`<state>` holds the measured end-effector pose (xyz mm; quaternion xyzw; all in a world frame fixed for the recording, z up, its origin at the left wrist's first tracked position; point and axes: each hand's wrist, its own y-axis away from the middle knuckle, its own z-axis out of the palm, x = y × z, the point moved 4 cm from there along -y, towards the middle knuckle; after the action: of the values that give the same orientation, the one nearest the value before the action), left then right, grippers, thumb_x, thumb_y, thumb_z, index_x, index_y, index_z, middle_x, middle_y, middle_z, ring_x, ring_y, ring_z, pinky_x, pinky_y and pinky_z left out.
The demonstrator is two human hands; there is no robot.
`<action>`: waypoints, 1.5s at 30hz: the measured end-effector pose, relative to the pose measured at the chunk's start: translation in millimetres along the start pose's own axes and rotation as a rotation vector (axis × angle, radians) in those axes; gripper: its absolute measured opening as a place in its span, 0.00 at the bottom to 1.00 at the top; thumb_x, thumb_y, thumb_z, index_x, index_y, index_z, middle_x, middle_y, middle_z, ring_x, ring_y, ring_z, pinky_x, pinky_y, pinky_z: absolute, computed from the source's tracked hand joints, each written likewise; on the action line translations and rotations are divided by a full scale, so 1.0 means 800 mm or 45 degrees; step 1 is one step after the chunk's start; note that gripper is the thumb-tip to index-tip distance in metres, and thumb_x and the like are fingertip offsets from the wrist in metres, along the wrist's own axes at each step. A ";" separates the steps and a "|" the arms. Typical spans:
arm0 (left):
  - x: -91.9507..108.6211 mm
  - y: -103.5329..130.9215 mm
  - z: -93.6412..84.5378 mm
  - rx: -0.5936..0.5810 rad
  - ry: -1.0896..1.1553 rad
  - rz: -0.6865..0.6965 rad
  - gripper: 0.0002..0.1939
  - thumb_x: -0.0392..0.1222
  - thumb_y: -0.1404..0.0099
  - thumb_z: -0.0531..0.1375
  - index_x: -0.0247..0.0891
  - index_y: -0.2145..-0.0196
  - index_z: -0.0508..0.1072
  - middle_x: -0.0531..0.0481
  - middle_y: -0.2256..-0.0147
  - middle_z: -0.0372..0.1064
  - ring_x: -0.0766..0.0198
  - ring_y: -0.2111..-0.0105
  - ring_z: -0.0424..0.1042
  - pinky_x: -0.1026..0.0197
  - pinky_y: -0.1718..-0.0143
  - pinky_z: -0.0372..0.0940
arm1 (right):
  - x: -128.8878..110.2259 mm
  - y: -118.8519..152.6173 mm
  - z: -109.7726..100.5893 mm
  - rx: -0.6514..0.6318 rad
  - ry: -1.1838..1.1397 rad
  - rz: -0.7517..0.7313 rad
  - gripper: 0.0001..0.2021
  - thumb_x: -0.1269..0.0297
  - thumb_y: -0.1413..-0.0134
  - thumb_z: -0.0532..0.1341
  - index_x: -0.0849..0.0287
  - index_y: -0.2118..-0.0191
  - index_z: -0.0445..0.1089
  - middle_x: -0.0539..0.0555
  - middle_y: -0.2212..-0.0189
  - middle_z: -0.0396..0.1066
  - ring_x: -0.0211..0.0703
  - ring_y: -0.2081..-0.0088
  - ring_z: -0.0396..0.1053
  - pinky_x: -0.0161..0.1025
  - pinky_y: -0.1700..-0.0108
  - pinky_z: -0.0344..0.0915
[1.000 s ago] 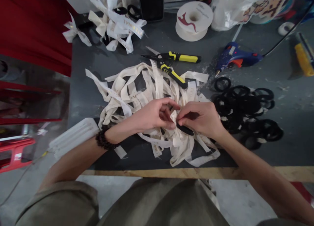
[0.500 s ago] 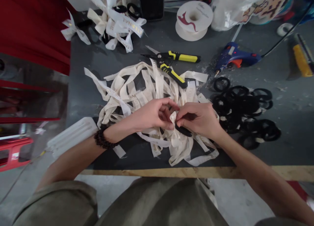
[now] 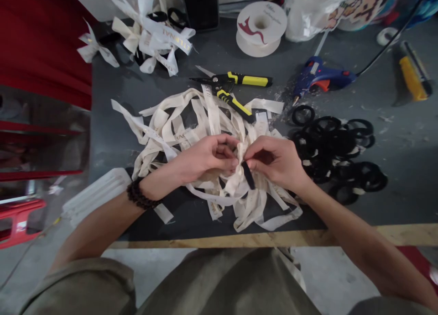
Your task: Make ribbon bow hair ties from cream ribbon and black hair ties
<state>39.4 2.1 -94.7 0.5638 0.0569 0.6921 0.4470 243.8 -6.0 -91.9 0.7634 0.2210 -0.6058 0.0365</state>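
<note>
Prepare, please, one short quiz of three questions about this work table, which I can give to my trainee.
1. Multiple choice: which of these lies partly over the loose ribbons?
a) the glue gun
b) the yellow-and-black cutters
c) the ribbon spool

2. True or false: the pile of black rings lies on the person's right side.

3. Fill in the colour: between the left hand and the right hand, a ____ band shows against the cream ribbon.

Key: 1: b, its lower handle crosses them. 2: true. 3: black.
</note>
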 end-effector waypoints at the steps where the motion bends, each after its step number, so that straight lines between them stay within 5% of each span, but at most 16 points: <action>1: 0.001 0.001 0.001 0.008 0.059 -0.017 0.27 0.33 0.43 0.79 0.39 0.50 0.74 0.57 0.68 0.77 0.69 0.69 0.78 0.68 0.66 0.75 | 0.001 0.000 -0.001 0.011 -0.003 0.008 0.10 0.57 0.37 0.75 0.58 0.61 0.82 0.52 0.67 0.81 0.36 0.71 0.75 0.33 0.69 0.66; 11: 0.003 0.003 0.000 0.050 0.172 -0.018 0.22 0.43 0.39 0.80 0.40 0.53 0.75 0.56 0.66 0.76 0.72 0.70 0.77 0.71 0.69 0.73 | 0.000 0.000 -0.002 0.094 0.053 0.057 0.12 0.53 0.38 0.76 0.57 0.60 0.84 0.51 0.68 0.82 0.37 0.71 0.74 0.35 0.69 0.65; 21: 0.006 0.006 0.005 0.062 0.120 -0.013 0.22 0.39 0.42 0.80 0.39 0.56 0.75 0.58 0.69 0.73 0.72 0.71 0.75 0.72 0.70 0.70 | -0.001 0.002 -0.004 0.111 0.063 0.045 0.07 0.58 0.37 0.75 0.56 0.61 0.84 0.51 0.69 0.81 0.37 0.72 0.74 0.36 0.71 0.65; 27: 0.001 0.007 0.005 0.222 0.172 0.048 0.24 0.41 0.43 0.81 0.41 0.53 0.76 0.57 0.67 0.73 0.72 0.72 0.72 0.71 0.70 0.70 | -0.005 0.005 -0.006 0.181 0.082 -0.041 0.06 0.62 0.40 0.77 0.56 0.61 0.83 0.50 0.69 0.80 0.37 0.72 0.74 0.36 0.72 0.65; 34: 0.013 0.018 0.015 0.157 0.051 0.138 0.18 0.57 0.29 0.71 0.38 0.58 0.82 0.48 0.54 0.75 0.67 0.63 0.76 0.67 0.65 0.74 | -0.022 0.009 -0.005 0.285 0.250 -0.195 0.05 0.65 0.40 0.76 0.56 0.63 0.81 0.50 0.69 0.81 0.37 0.72 0.75 0.36 0.67 0.71; 41: 0.007 0.026 0.025 0.287 -0.037 0.237 0.14 0.53 0.27 0.69 0.41 0.52 0.82 0.49 0.55 0.76 0.67 0.62 0.73 0.67 0.62 0.70 | -0.028 0.009 -0.006 0.419 0.366 -0.134 0.01 0.63 0.37 0.74 0.53 0.60 0.84 0.51 0.69 0.82 0.39 0.73 0.74 0.39 0.69 0.72; 45: 0.011 0.038 0.037 0.349 -0.375 0.415 0.10 0.42 0.23 0.63 0.42 0.47 0.80 0.46 0.47 0.78 0.60 0.50 0.77 0.62 0.50 0.72 | -0.024 0.010 -0.008 0.426 0.412 -0.095 0.06 0.57 0.37 0.74 0.52 0.58 0.83 0.51 0.70 0.81 0.40 0.74 0.73 0.40 0.67 0.73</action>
<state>47.4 -22.5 -59.8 0.7156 -0.0070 0.6512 0.2525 249.2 -16.8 -73.9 0.8373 0.1483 -0.5048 -0.1489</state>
